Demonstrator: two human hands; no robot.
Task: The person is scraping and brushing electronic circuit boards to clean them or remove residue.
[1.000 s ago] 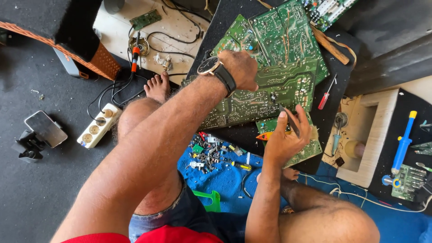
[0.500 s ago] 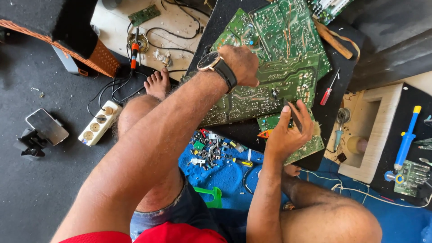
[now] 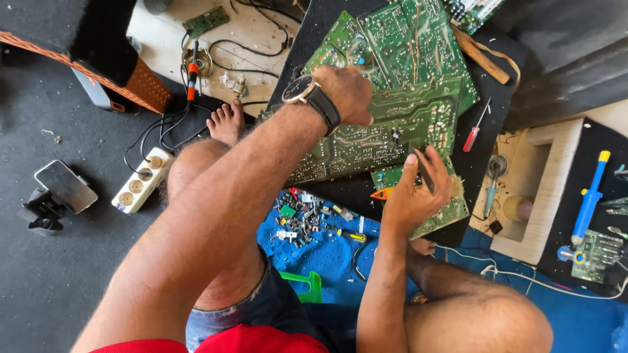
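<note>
My left hand (image 3: pixel 345 91), with a black wristwatch (image 3: pixel 307 95) on its wrist, rests with curled fingers on a large green circuit board (image 3: pixel 399 117) that lies on a black mat (image 3: pixel 497 85). My right hand (image 3: pixel 415 196) is just below it over a smaller green board (image 3: pixel 451 212). It grips a dark-handled tool (image 3: pixel 424 171) that looks like a small brush, with pale bristles showing by the fingers. Another green board (image 3: pixel 418 39) lies overlapped above the large one.
Several small parts and screws lie on a blue cloth (image 3: pixel 314 229) by my knees. A red screwdriver (image 3: pixel 476 127), a soldering iron (image 3: pixel 191 75), a white power strip (image 3: pixel 140 180), a phone (image 3: pixel 64 186), a blue-and-yellow desoldering pump (image 3: pixel 589 196) and a wooden box (image 3: pixel 543 189) lie around.
My right hand has lifted slightly and turned with the tool over the small board. My left hand stays on the large board.
</note>
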